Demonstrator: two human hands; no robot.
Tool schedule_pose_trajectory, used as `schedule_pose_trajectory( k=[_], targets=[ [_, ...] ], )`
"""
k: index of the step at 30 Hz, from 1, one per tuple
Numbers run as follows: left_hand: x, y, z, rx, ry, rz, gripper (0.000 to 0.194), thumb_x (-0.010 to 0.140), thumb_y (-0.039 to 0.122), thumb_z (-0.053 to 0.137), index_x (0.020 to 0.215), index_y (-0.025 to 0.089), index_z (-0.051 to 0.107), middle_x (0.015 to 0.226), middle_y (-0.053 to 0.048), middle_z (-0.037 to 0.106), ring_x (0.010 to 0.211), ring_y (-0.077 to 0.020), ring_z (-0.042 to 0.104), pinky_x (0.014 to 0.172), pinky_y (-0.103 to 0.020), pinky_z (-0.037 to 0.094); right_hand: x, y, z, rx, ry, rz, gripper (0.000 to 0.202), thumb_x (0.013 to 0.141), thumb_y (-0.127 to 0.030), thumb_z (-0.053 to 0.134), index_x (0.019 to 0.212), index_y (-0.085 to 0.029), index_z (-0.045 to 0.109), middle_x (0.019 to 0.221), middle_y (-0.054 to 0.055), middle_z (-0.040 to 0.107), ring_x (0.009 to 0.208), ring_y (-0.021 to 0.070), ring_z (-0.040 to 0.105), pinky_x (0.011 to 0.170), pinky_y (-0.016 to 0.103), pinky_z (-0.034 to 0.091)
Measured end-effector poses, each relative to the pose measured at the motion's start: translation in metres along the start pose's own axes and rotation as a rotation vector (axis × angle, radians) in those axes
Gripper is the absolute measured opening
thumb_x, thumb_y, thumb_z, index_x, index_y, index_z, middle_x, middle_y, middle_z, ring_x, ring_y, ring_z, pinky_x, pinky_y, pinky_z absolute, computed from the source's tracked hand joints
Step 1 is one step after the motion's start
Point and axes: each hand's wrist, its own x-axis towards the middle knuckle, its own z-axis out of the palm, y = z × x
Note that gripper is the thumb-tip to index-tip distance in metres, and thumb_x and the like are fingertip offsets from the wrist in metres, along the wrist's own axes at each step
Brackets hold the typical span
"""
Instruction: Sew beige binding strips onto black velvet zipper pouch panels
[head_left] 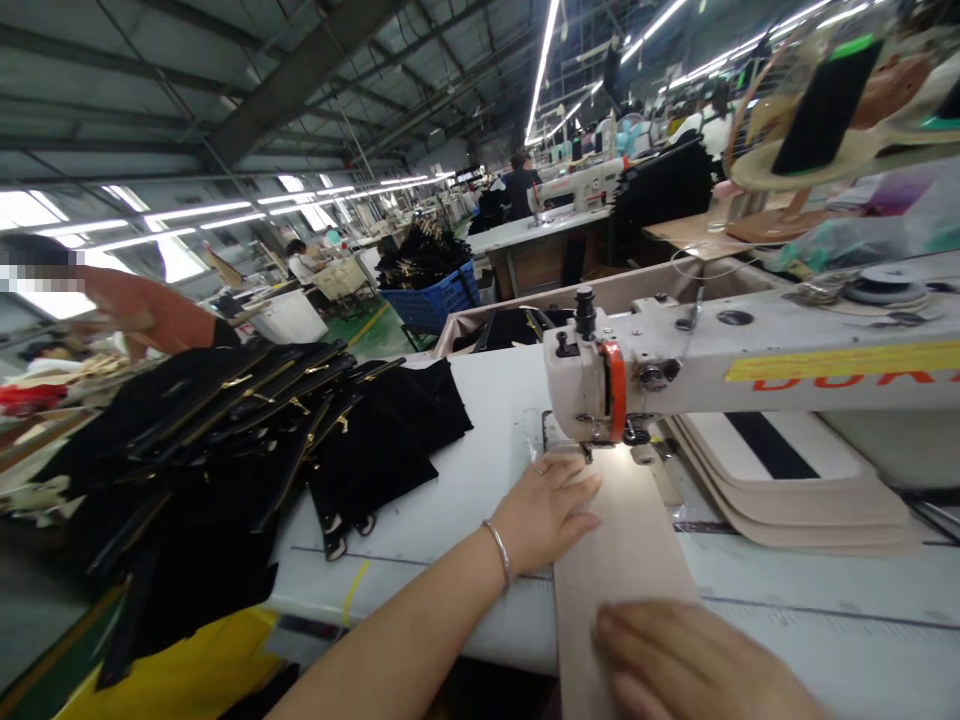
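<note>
The left hand (541, 512) spreads over a beige strip (622, 545) by the sewing machine (750, 350). Farther from the machine, the right hand (697, 660) touches it, fingers together, grip unclear.

A dark, sloping metal ceiling (150, 70) crossed by a broad grey steel beam (300, 75) covers a long workshop. Bright white tube lights (541, 70) run in rows into the distance, and pale bright windows (180, 258) line the left side. Below lies a green floor (379, 335) with a yellow stripe. Farther back stand a white-topped worktable (544, 232), a white cabinet-like block (291, 318) and a blue plastic crate (439, 300).
</note>
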Motion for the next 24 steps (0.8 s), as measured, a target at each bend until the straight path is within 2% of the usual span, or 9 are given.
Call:
schedule_pose_trajectory(
  k=[3,6,8,11,14,18,21,23,24],
  targets=[
    [-0.031,-0.026,-0.027,0.047,-0.008,-0.061,0.038,0.096,0.029,0.045,0.134,0.024,0.049,0.137,-0.008,0.051,0.128,-0.0180,0.045,0.111,-0.039,0.035,0.010,0.033,0.014,-0.251,0.034,0.110,0.049,0.088,-0.040,0.050,0.135,-0.025,0.050,0.136,0.005,0.051,0.117,0.0277,0.055,0.090,0.047,0.052],
    [-0.082,-0.064,-0.063,0.372,0.127,-0.442,0.040,0.095,0.020,0.045,0.135,0.021,0.046,0.140,-0.011,0.047,0.133,-0.0234,0.040,0.113,-0.051,0.029,0.009,0.056,0.037,-0.302,0.019,0.134,0.066,0.087,-0.051,0.049,0.145,-0.025,0.034,0.146,0.004,0.039,0.128,0.0291,0.044,0.101,0.052,0.041],
    [-0.114,-0.086,-0.081,0.549,0.129,-0.641,0.043,0.093,0.019,0.045,0.136,0.014,0.045,0.141,-0.017,0.046,0.133,-0.0273,0.041,0.110,-0.052,0.032,0.003,0.064,0.048,-0.291,0.006,0.136,0.070,0.086,-0.054,0.049,0.147,-0.027,0.028,0.148,0.002,0.034,0.131,0.0287,0.040,0.106,0.051,0.035],
    [-0.140,-0.108,-0.092,0.600,0.052,-0.691,0.043,0.091,0.012,0.043,0.133,0.011,0.047,0.137,-0.017,0.051,0.127,-0.0240,0.049,0.107,-0.043,0.039,-0.005,0.069,0.056,-0.281,0.016,0.134,0.070,0.086,-0.057,0.048,0.148,-0.031,0.027,0.149,-0.001,0.033,0.131,0.0279,0.040,0.106,0.050,0.033],
    [-0.141,-0.118,-0.101,0.603,0.011,-0.679,0.052,0.081,0.001,0.046,0.130,0.015,0.051,0.129,-0.011,0.059,0.118,-0.0195,0.056,0.100,-0.032,0.045,-0.006,0.071,0.057,-0.284,0.012,0.128,0.072,0.085,-0.062,0.046,0.147,-0.033,0.026,0.149,-0.002,0.033,0.129,0.0275,0.041,0.106,0.050,0.032],
    [-0.133,-0.116,-0.143,0.673,0.082,-0.759,0.041,0.081,0.002,0.044,0.116,0.015,0.061,0.108,-0.010,0.068,0.096,-0.0229,0.065,0.086,-0.035,0.051,-0.002,0.068,0.054,-0.308,-0.027,0.158,0.072,0.086,-0.062,0.044,0.148,-0.032,0.025,0.150,-0.003,0.030,0.132,0.0243,0.038,0.107,0.047,0.031],
    [-0.135,-0.090,-0.173,0.763,0.275,-0.775,0.033,0.088,0.011,0.042,0.115,0.015,0.060,0.112,-0.011,0.065,0.102,-0.0258,0.061,0.091,-0.039,0.047,0.000,0.064,0.050,-0.334,-0.033,0.154,0.071,0.087,-0.062,0.043,0.148,-0.031,0.024,0.151,-0.003,0.029,0.133,0.0224,0.036,0.108,0.046,0.030],
    [-0.138,-0.060,-0.169,0.806,0.398,-0.685,0.030,0.090,0.013,0.041,0.112,0.015,0.060,0.107,-0.010,0.065,0.103,-0.0249,0.058,0.094,-0.039,0.045,0.000,0.062,0.047,-0.351,-0.021,0.146,0.071,0.087,-0.061,0.043,0.148,-0.030,0.025,0.150,-0.003,0.030,0.133,0.0220,0.036,0.108,0.045,0.029],
    [-0.138,-0.043,-0.159,0.803,0.394,-0.606,0.029,0.090,0.013,0.041,0.111,0.016,0.061,0.103,-0.010,0.065,0.101,-0.0242,0.059,0.093,-0.039,0.045,0.000,0.061,0.046,-0.357,-0.016,0.143,0.071,0.087,-0.061,0.044,0.148,-0.029,0.026,0.150,-0.003,0.031,0.132,0.0220,0.037,0.108,0.045,0.029]
  ],
)
